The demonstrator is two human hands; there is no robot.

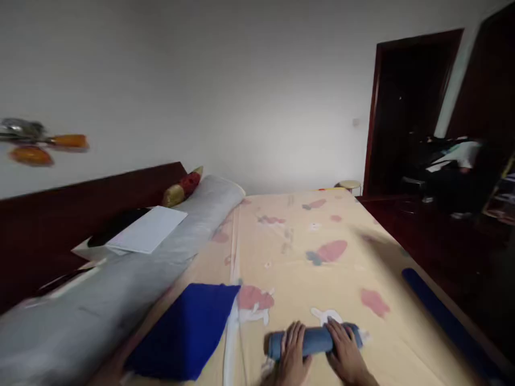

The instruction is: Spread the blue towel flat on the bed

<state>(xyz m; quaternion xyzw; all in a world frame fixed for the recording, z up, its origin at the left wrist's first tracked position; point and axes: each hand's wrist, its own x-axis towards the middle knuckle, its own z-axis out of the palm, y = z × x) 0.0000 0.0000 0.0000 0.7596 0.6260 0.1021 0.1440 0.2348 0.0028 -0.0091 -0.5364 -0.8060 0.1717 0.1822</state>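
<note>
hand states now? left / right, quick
Left hand: open, fingers flat on the rolled blue cloth.
Right hand: open, palm resting on the same roll, not gripping.

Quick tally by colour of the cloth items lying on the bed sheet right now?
Grey-blue rolled cloth, under the left hand and right hand: 1
Deep blue flat cloth: 1
Dark blue strip at the bed's right edge: 1
Total: 3
</note>
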